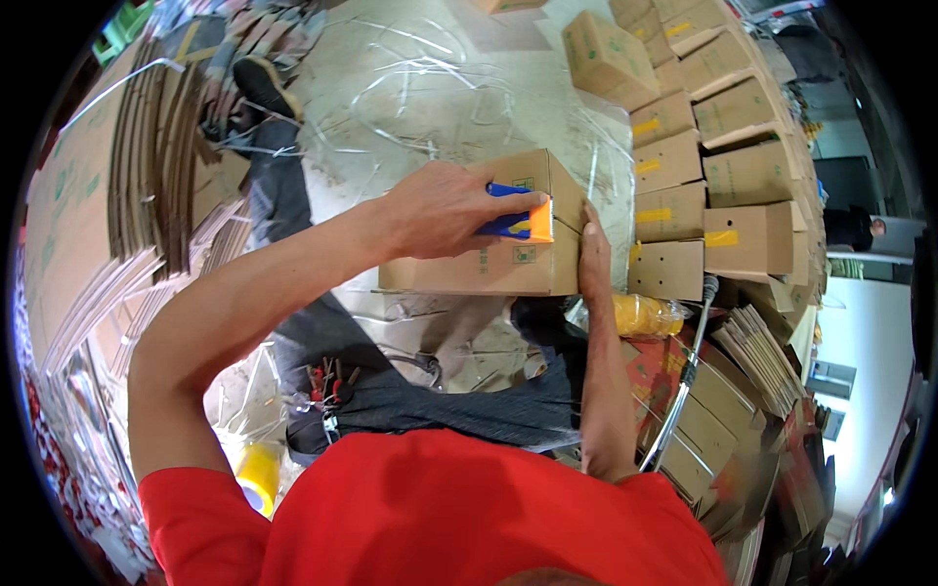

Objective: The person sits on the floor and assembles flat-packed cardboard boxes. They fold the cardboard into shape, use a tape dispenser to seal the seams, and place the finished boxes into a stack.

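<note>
In front of me is a closed brown cardboard box (430,273) with green print. My left hand (445,210) grips a blue and orange tape dispenser (508,213) and holds it against the top of the box near its right end. Something yellow shows inside the dispenser. My right hand (595,259) lies along the right end of the box, its fingers stretched out and touching the cardboard. The underside of the box is hidden, as is most of that hand's palm.
Stacked cartons (669,161), many with yellow tape, line the right. Flattened cardboard (93,186) is piled at left. White strapping scraps (430,73) litter the floor. Yellow tape rolls (645,314) in plastic lie right of my knee; another yellow roll (257,474) stands lower left.
</note>
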`<move>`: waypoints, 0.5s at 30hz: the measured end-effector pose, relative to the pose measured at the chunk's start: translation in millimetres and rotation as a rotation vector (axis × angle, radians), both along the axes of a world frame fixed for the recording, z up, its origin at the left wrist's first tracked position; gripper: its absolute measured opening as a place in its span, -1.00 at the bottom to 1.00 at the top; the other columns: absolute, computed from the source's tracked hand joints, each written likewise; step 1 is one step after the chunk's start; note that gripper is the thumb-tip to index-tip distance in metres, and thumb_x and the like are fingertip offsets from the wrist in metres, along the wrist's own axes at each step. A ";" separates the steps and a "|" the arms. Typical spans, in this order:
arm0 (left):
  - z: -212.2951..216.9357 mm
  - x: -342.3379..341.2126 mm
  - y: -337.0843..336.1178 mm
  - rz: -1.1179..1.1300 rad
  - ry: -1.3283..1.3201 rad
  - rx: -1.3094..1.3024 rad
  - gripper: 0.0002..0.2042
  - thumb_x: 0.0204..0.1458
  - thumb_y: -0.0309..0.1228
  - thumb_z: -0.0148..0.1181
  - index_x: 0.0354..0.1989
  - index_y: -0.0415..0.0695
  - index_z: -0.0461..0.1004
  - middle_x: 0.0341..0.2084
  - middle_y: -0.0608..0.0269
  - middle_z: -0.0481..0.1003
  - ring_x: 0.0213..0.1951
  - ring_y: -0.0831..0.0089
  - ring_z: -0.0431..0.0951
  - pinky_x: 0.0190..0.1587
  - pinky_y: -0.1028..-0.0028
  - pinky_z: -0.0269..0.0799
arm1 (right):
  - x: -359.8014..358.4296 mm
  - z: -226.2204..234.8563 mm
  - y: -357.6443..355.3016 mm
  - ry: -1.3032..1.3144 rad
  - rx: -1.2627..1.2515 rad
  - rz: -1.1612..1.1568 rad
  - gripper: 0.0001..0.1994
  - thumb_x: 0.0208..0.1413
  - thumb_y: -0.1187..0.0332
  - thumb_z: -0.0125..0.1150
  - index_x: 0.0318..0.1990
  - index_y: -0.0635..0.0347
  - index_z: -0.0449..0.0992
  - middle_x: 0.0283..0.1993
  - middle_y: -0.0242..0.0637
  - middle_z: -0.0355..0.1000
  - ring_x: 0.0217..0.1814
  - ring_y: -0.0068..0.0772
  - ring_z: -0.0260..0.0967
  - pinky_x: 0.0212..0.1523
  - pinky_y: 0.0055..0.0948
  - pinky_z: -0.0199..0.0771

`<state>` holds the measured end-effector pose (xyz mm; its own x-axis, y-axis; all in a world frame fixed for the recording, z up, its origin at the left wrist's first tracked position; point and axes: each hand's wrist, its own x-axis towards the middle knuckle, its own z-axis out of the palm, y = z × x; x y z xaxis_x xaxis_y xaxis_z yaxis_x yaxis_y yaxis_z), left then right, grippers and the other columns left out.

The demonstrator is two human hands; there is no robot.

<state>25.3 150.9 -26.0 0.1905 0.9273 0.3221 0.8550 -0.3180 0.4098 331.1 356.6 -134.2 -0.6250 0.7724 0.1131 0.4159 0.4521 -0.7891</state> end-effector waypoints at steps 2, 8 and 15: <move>8.8 18.1 25.5 0.009 0.002 0.103 -0.40 0.15 -0.15 0.30 0.40 0.29 0.31 -0.33 0.01 0.57 -0.35 -0.01 0.63 -0.33 0.08 0.54 | -3.8 32.2 -16.6 0.182 -0.110 0.104 -0.32 0.48 -0.02 -0.23 0.44 0.47 0.22 0.55 0.10 0.14 0.63 0.00 0.01 0.59 -0.19 -0.10; 15.0 46.1 67.8 0.023 0.083 0.058 -0.48 0.14 -0.19 0.30 0.31 0.23 0.40 -0.44 0.05 0.58 -0.44 0.02 0.63 -0.39 0.07 0.54 | -6.2 83.6 -42.6 0.126 0.058 0.218 -0.15 0.29 -0.05 0.01 0.52 0.48 0.02 0.65 0.09 -0.07 0.71 0.02 -0.18 0.63 -0.14 -0.22; -5.9 21.6 52.5 -0.028 0.119 -0.141 -0.46 0.18 -0.13 0.28 0.36 0.28 0.35 -0.31 -0.04 0.56 -0.34 0.02 0.65 -0.32 0.13 0.55 | 7.0 74.0 -26.6 0.166 0.000 0.138 -0.18 0.26 0.08 0.04 0.52 0.51 0.02 0.63 0.11 -0.04 0.70 0.02 -0.16 0.63 -0.17 -0.22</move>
